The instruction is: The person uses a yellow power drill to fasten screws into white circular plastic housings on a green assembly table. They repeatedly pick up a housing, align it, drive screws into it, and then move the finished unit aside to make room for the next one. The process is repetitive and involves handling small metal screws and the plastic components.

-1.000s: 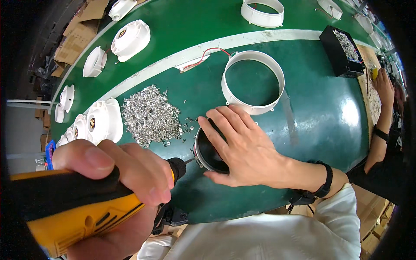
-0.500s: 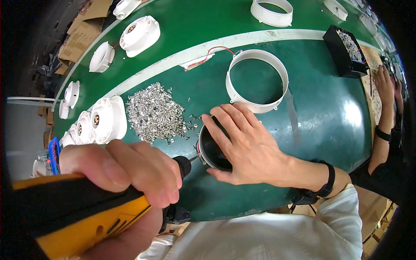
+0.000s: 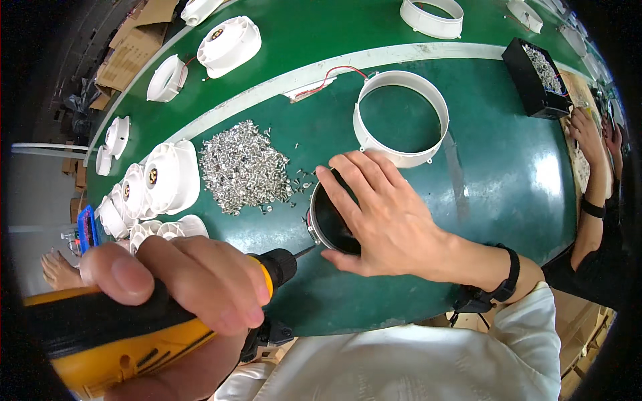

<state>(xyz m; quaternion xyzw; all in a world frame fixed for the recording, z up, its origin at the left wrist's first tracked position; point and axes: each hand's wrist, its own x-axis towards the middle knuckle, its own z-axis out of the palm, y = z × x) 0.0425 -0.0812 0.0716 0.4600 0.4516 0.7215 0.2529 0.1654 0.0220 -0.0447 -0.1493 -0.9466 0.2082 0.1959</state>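
On the green counter, just below the white plastic ring, sat a dark round metal housing. The right hand lay spread over its top, fingers pressing it down. The left hand was clamped around a yellow electric screwdriver, its bit at the housing's rim. The housing looked rigid, smooth-walled and likely slippery, best steadied from above by the rim. A heap of loose screws lay near.

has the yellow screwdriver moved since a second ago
Yes. The yellow screwdriver in the left hand has shifted right: its tip now sits at the dark ring's edge, nearer than before, judged against the screw pile.
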